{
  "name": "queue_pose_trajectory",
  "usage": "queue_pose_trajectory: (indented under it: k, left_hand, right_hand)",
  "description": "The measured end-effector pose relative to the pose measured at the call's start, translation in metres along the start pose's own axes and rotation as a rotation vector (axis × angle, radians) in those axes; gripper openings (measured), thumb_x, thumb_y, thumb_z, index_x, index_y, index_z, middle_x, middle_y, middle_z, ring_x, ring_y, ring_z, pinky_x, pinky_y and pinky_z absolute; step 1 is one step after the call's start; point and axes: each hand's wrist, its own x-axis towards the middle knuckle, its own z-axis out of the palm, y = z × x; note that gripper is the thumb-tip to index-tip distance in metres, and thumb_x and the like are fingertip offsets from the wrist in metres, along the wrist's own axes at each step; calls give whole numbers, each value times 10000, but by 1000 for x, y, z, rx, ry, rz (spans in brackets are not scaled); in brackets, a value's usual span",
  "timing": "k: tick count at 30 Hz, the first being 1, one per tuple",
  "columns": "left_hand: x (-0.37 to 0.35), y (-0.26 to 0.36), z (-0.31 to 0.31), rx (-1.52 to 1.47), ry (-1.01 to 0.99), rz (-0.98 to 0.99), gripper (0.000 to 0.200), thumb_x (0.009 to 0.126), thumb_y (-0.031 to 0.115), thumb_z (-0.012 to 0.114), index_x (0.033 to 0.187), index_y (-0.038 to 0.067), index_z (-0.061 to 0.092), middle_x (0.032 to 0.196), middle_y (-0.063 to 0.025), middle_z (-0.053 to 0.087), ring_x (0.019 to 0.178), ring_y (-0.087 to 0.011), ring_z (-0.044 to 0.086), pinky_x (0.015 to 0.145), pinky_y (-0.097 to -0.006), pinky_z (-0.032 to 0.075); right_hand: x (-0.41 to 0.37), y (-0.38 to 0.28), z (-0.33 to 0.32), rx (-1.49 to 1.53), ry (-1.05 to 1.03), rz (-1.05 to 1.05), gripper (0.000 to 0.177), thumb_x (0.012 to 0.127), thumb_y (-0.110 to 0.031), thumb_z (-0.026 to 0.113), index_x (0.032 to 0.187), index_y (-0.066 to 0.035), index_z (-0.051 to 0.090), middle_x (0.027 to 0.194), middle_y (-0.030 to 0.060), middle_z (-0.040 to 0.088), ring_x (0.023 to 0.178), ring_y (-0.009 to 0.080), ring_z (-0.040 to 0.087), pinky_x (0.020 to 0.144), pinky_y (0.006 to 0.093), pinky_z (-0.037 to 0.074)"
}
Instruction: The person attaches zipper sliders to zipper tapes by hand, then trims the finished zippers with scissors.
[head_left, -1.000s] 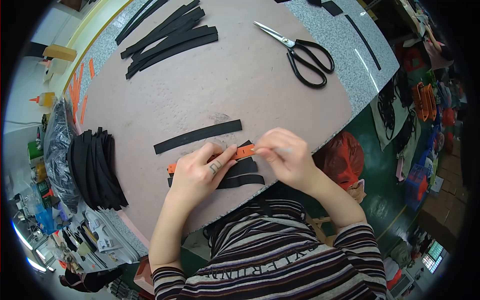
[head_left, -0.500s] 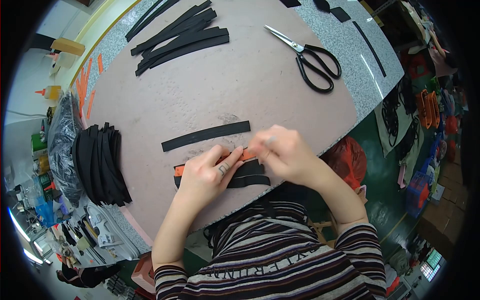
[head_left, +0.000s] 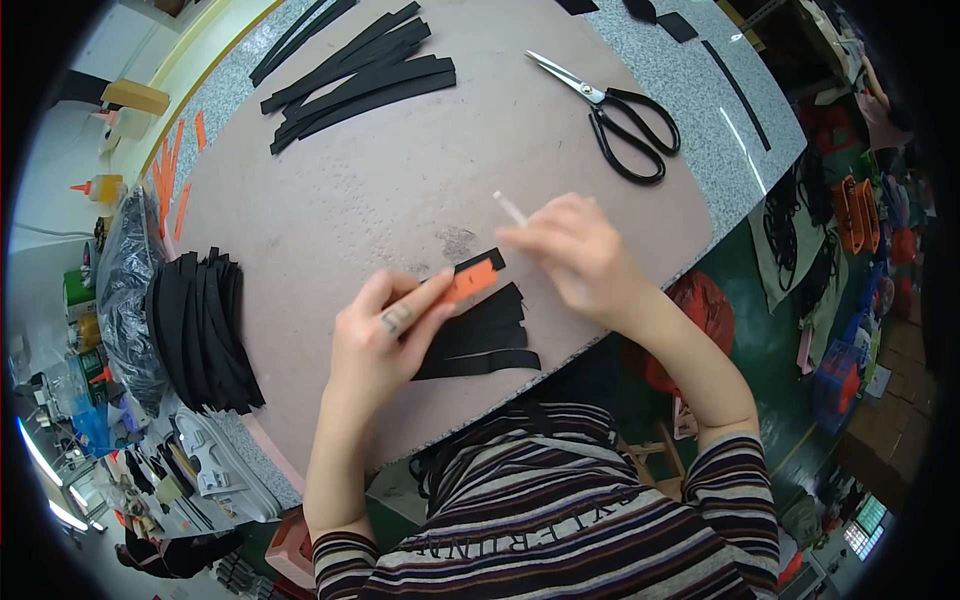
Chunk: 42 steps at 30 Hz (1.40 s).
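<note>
My left hand (head_left: 385,325) pinches an orange strip (head_left: 472,283) with small dark marks on it, its free end pointing up and right. Just behind and partly under the orange strip lies a black fabric strip (head_left: 488,259), mostly covered by the hand. Nearer my body, several black strips (head_left: 485,330) lie side by side, their left ends hidden by my left hand. My right hand (head_left: 580,255), a little blurred, is closed round a thin white stick (head_left: 510,208), whose tip points up and left above the mat. I cannot make out the stick's exact kind.
Large black-handled scissors (head_left: 615,115) lie at the back right of the mat (head_left: 350,200). Bundles of black strips (head_left: 365,95) are at the back left, with a thick stack (head_left: 200,330) at the left. Loose orange strips (head_left: 178,165) and a plastic-wrapped bundle (head_left: 130,290) lie farther left.
My left hand has lifted the orange strip off the near black strips and moved it left and up, over the farther strip. My right hand has drawn up and away, showing the white stick.
</note>
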Motion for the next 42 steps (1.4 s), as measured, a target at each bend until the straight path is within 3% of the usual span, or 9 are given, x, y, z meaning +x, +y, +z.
queue_pose_trajectory:
  k: [4, 7, 13, 25, 28, 31, 38, 40, 42]
  left_hand:
    - [15, -11, 23, 118, -39, 72, 338, 811, 94, 846, 1145, 125, 803, 851, -37, 639, 671, -178, 628, 597, -322, 519]
    - [11, -10, 26, 162, -3, 104, 329, 803, 98, 853, 1127, 122, 806, 848, -26, 641, 653, -168, 626, 576, -323, 517]
    - [11, -14, 26, 151, 6, 129, 322, 808, 80, 843, 1125, 118, 807, 833, -21, 629, 632, -161, 612, 556, -319, 507]
    - [11, -17, 18, 111, -18, 115, 302, 829, 92, 832, 1128, 86, 795, 858, -57, 653, 676, -197, 651, 597, -343, 538]
    - [12, -29, -2, 53, 240, -3, 277, 853, 63, 821, 1129, 83, 802, 872, -63, 672, 662, -158, 625, 582, -310, 512]
    - [8, -43, -36, 96, 382, -76, 298, 872, 36, 805, 1169, 68, 792, 863, -41, 642, 697, -117, 586, 591, -263, 466]
    - [-27, -49, -70, 178, 420, -170, 295, 879, 4, 786, 1171, 49, 787, 856, -42, 620, 714, -121, 575, 619, -257, 463]
    - [-41, -40, -64, 94, 308, -202, 272, 893, -28, 750, 1157, 30, 782, 876, -34, 617, 730, -106, 561, 633, -249, 448]
    - [-54, -31, -45, 37, 175, -228, 287, 865, -7, 782, 1146, 54, 790, 888, -61, 647, 710, -134, 587, 631, -275, 477]
  right_hand:
    - [-3, -3, -10, 228, 211, 221, 271, 953, -32, 656, 1220, -7, 695, 934, 128, 730, 864, 305, 671, 804, 355, 530]
    - [-17, -2, -4, 359, 156, 374, 169, 995, -95, 655, 1128, -2, 703, 870, 135, 704, 818, 303, 663, 767, 347, 522]
    - [5, -11, 33, 241, 62, 94, 152, 998, -118, 656, 927, 7, 706, 871, 112, 715, 801, 285, 673, 739, 371, 526]
    - [19, -12, 32, 217, -70, 50, 112, 956, -148, 663, 939, -38, 671, 785, 127, 652, 755, 331, 634, 703, 420, 504]
    - [22, -22, 33, 106, -87, -72, 127, 921, -103, 692, 1018, -21, 701, 877, 119, 712, 831, 284, 684, 751, 388, 530]
    - [33, -35, 67, -253, -93, -526, 222, 807, -95, 667, 994, 23, 684, 931, 100, 703, 888, 221, 679, 755, 343, 533]
    - [15, -47, 66, -218, -310, -697, 299, 749, -90, 661, 1000, 68, 697, 903, 141, 703, 924, 275, 681, 825, 354, 546]
    - [2, -51, 62, -234, -230, -690, 337, 766, -102, 659, 1054, 68, 700, 936, 153, 714, 955, 302, 689, 839, 392, 549]
    - [22, -43, 52, 58, -237, -312, 296, 812, -36, 672, 1089, 64, 688, 987, 192, 708, 974, 352, 686, 863, 449, 546]
